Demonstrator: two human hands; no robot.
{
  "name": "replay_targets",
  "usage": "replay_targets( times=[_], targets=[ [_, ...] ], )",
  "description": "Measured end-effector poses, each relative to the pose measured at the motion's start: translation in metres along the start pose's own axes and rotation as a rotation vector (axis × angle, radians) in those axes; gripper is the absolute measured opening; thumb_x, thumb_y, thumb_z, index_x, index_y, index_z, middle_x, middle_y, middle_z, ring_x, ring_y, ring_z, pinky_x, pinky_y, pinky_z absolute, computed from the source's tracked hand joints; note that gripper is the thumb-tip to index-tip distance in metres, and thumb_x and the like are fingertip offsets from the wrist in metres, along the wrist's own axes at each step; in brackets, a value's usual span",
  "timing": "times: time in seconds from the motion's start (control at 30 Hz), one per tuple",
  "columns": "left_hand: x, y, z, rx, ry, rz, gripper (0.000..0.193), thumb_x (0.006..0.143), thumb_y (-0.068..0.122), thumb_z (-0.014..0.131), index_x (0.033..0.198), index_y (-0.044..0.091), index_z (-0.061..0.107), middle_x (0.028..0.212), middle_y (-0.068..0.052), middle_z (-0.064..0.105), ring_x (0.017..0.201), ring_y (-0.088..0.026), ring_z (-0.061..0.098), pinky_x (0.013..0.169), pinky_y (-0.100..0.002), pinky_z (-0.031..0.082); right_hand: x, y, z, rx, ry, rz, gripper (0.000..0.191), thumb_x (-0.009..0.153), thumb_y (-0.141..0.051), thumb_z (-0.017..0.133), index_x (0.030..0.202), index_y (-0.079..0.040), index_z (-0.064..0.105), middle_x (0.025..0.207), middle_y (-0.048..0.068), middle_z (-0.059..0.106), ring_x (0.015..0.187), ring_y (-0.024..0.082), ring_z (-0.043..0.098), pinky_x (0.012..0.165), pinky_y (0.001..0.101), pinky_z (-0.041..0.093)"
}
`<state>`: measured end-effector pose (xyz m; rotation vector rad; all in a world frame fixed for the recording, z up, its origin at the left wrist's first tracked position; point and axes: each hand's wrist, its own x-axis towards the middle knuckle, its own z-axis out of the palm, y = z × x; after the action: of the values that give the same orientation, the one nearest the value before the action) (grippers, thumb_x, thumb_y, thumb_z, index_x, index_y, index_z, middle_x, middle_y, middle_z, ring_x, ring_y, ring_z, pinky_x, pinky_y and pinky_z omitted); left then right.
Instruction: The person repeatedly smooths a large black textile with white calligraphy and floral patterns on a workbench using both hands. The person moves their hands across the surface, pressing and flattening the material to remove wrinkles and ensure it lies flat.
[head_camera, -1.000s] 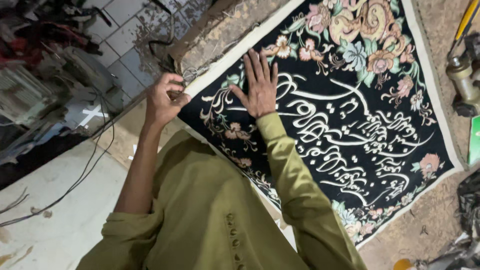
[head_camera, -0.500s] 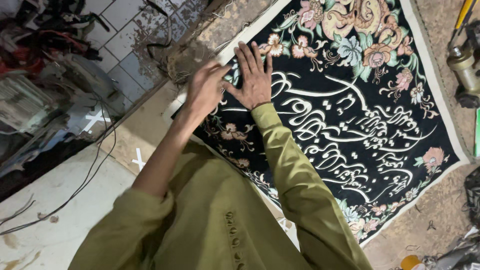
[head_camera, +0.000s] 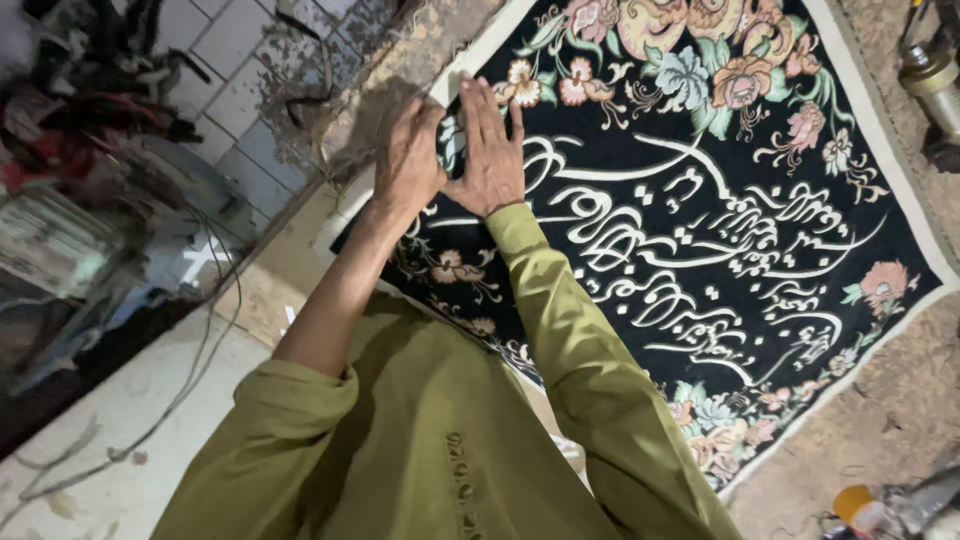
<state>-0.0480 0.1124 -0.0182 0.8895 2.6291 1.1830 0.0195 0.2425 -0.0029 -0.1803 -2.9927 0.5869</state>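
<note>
The left hand (head_camera: 410, 160) lies with curled fingers on the white border at the upper left edge of the one black woven rug with white script and flowers (head_camera: 720, 250); whether it pinches the edge I cannot tell. Just beside it, touching, the right hand (head_camera: 488, 150) rests flat and open, holding nothing. The rug's long axis runs away to the lower right on the sandy floor (head_camera: 880, 420).

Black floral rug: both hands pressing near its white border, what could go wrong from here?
1. Left hand and right hand crowd one spot on the rug; it may bunch there.
2. Cable trails beside the person; snag risk.
3. Orange-capped bottle lies near the rug corner; possible spill.
</note>
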Motion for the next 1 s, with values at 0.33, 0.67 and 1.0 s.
replay_targets(
  times=[0.33, 0.67, 1.0],
  targets=[
    [-0.008, 0.006, 0.002, 0.203, -0.004, 0.039, 0.07, 0.074, 0.008, 0.075, 0.141, 0.005, 0.058, 0.122, -0.018, 0.052, 0.116, -0.04, 0.051, 0.092, -0.057, 0.043, -0.006, 0.001, 0.004, 0.025, 0.012, 0.001, 0.088, 0.091, -0.044, 0.063, 0.163, -0.004, 0.03, 0.172, 0.011, 0.025, 0.162, 0.027, 0.021, 0.131, 0.0551, 0.01],
    [-0.009, 0.0, -0.004, 0.228, 0.031, 0.095, 0.068, 0.076, 0.008, 0.074, 0.142, 0.006, 0.056, 0.12, -0.02, 0.052, 0.115, -0.043, 0.051, 0.095, -0.059, 0.041, 0.0, -0.007, -0.001, 0.11, -0.032, 0.028, 0.097, 0.078, -0.049, 0.07, 0.155, -0.002, 0.035, 0.165, 0.016, 0.027, 0.156, 0.029, 0.022, 0.127, 0.058, 0.009],
    [-0.008, -0.024, -0.007, 0.171, 0.024, 0.21, 0.062, 0.085, 0.008, 0.066, 0.145, 0.003, 0.054, 0.13, -0.025, 0.051, 0.126, -0.049, 0.048, 0.106, -0.062, 0.04, -0.053, 0.006, -0.008, 0.148, 0.069, 0.099, 0.095, 0.09, -0.061, 0.069, 0.158, -0.004, 0.035, 0.169, 0.014, 0.026, 0.159, 0.03, 0.021, 0.13, 0.0509, 0.018]
  ],
)
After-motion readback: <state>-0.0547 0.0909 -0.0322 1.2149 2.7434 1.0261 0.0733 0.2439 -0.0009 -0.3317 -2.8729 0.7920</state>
